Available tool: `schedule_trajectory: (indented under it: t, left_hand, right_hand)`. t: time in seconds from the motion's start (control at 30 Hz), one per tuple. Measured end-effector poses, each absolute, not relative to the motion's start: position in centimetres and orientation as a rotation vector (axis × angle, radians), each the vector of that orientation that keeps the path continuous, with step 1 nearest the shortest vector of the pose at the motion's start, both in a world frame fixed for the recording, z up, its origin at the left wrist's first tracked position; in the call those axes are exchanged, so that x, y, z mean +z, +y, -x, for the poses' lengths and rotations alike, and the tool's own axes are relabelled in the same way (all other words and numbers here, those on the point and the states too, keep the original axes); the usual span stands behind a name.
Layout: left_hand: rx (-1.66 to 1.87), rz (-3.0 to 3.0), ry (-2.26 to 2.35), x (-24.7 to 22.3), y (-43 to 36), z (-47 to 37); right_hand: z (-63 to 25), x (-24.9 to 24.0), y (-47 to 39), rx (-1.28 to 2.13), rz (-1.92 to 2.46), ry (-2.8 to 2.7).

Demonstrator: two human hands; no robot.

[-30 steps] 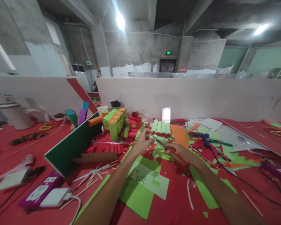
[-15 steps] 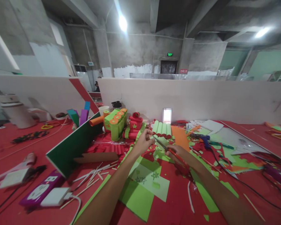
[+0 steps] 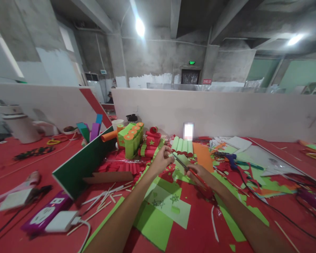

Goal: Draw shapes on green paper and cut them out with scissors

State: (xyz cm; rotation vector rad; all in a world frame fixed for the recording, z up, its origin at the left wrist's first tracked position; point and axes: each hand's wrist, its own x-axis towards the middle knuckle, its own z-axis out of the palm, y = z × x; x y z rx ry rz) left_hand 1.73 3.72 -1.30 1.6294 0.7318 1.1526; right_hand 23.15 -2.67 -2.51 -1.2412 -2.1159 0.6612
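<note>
My right hand (image 3: 200, 172) is closed round a pair of scissors (image 3: 198, 177) with red handles, its blades pointing up and left. At the blade tips, my left hand (image 3: 162, 161) pinches something too small to make out. Below the hands lies a pale green sheet (image 3: 183, 214) with stars drawn on it, over a brighter green sheet (image 3: 156, 230). Just beyond my fingers stands a row of light green paper rolls (image 3: 182, 144) with red ends. Left of them sit red rolls with a yellow star (image 3: 152, 142) and a green-and-orange paper model (image 3: 131, 137).
A dark green board (image 3: 79, 167) leans at left, near wooden sticks (image 3: 107, 196) and a purple box (image 3: 46, 214). An orange sheet (image 3: 203, 156) and a blue glue gun (image 3: 230, 158) lie at right. A lit phone-like screen (image 3: 189, 130) stands against the white partition (image 3: 226, 112).
Both hands stay nearly where they were. The scissors' red handles appear closer together than before. The camera view has shifted slightly.
</note>
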Motion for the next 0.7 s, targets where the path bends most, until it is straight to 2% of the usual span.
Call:
schedule_trajectory:
  t: [0.2, 0.7]
  left_hand:
    - [1.159, -1.588, 0.738, -1.19, 3.68, -1.88]
    - [1.192, -1.609, 0.693, -1.71, 3.97, -1.95]
  right_hand:
    - [-22.76, -2.39, -3.12, 0.712, 1.235, -2.108]
    - [-22.19, -2.31, -3.19, 0.590, 1.245, -2.068]
